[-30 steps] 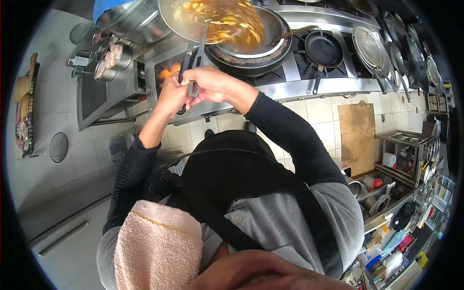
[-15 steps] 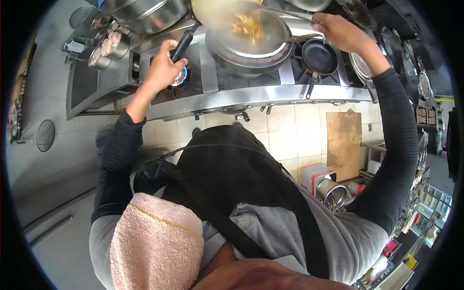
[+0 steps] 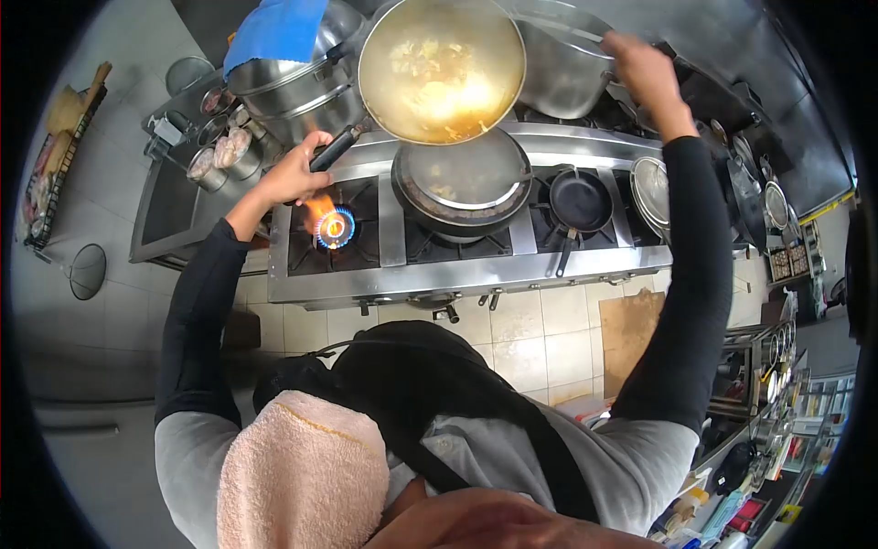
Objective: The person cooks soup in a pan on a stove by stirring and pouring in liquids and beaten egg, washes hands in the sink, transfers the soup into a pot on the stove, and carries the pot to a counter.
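My left hand point(image 3: 297, 174) is closed around the black handle of a wide pan point(image 3: 366, 78), held up over the back of the stove. Inside it lie pale and yellow-brown pieces of food point(image 3: 448, 78), with steam over them. My right hand point(image 3: 645, 73), blurred, grips a long thin metal handle point(image 3: 576, 35) that reaches left toward the pan; what is at its far end I cannot make out. Below the pan, a round metal strainer point(image 3: 462, 174) with a few bits in it rests over a dark wok point(image 3: 416, 201).
A lit burner point(image 3: 334, 227) flares orange and blue below my left hand. A small black frying pan point(image 3: 581, 201) sits on the stove at right. Behind are a large pot point(image 3: 558, 78) and a steel steamer point(image 3: 302, 96) under a blue cloth point(image 3: 274, 32). Lids point(image 3: 651, 188) lie further right.
The view has shifted, showing more of the back of the stove. The food seen blurred above the strainer now shows inside the pan. My right hand still holds a long handle.
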Motion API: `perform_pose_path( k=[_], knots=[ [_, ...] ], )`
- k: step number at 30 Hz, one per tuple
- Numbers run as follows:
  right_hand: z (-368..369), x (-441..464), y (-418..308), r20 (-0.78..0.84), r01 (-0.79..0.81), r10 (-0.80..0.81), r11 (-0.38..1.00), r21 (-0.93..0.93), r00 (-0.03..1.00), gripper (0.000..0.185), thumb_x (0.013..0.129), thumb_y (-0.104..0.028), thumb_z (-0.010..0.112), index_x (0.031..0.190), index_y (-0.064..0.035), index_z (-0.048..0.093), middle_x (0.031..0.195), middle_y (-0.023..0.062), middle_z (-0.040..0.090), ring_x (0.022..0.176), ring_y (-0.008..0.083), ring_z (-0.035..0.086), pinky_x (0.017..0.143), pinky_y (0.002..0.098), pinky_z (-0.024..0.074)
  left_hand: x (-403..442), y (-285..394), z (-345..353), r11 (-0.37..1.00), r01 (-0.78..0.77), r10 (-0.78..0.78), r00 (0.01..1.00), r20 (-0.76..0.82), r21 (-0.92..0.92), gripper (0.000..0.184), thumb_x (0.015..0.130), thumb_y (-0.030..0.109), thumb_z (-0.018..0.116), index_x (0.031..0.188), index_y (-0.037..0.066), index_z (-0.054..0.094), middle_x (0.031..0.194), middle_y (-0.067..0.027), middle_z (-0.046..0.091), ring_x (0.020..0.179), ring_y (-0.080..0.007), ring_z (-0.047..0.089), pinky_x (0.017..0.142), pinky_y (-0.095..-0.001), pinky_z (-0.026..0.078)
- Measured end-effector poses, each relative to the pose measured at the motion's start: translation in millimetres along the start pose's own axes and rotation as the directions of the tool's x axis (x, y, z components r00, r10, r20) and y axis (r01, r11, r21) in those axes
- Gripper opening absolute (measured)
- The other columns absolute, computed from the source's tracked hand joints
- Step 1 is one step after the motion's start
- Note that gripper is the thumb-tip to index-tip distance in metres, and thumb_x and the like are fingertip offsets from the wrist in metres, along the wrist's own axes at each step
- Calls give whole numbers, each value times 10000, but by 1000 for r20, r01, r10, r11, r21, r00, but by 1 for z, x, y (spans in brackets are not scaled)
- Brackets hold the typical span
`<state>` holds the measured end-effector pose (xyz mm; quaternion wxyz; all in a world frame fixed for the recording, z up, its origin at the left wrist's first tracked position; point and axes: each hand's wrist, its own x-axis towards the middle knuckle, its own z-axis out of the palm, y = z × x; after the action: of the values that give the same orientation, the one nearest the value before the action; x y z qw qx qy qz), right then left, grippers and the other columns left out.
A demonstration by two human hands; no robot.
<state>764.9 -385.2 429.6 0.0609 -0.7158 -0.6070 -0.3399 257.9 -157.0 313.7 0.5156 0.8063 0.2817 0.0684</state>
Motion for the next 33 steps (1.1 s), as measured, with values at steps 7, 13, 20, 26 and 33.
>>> perform_pose_path(
  k=[7, 13, 20, 26, 33],
  knots=[
    [34, -44, -13, 84, 164, -191, 953, 253, 978, 177, 882, -124, 560, 1050, -135, 612, 960, 126, 679, 883, 370, 651, 730, 462, 526, 6, -5, -4, 999, -53, 53, 998, 36, 2, 547, 825, 0, 636, 1279, 98, 347, 690, 8, 507, 393, -69, 445, 356, -245, 343],
    [51, -42, -30, 177, 158, -202, 959, 235, 963, 178, 865, -71, 542, 1020, -114, 618, 979, 119, 675, 930, 352, 649, 763, 460, 530, 10, -3, -1, 999, -48, 46, 995, 89, 20, 599, 816, 2, 626, 1321, 122, 328, 860, -31, 552, 412, -53, 446, 361, -226, 337],
    [37, -58, 10, 37, -19, 9, 962, 272, 999, 107, 926, -142, 522, 1010, -98, 571, 977, 158, 655, 899, 397, 622, 724, 491, 507, 4, -3, 3, 994, -28, 23, 999, 40, 107, 597, 825, 44, 660, 1320, 131, 338, 893, -40, 557, 446, -50, 456, 371, -221, 338],
    [44, -90, 0, 137, 111, -153, 955, 274, 979, 103, 932, -184, 558, 983, -97, 572, 910, 152, 662, 867, 388, 644, 710, 493, 511, 9, -10, 4, 986, -129, 131, 991, -9, 104, 584, 828, 47, 666, 1309, 159, 354, 886, -14, 541, 484, -34, 438, 395, -216, 329],
    [63, -111, 7, 243, -48, -44, 931, 361, 969, 122, 933, -185, 554, 1008, -98, 595, 991, 173, 668, 944, 394, 625, 770, 493, 509, 5, -10, 18, 979, -137, 148, 987, -63, 150, 568, 827, 27, 655, 1303, 153, 370, 867, -5, 533, 554, -47, 446, 497, -227, 358]
  ],
)
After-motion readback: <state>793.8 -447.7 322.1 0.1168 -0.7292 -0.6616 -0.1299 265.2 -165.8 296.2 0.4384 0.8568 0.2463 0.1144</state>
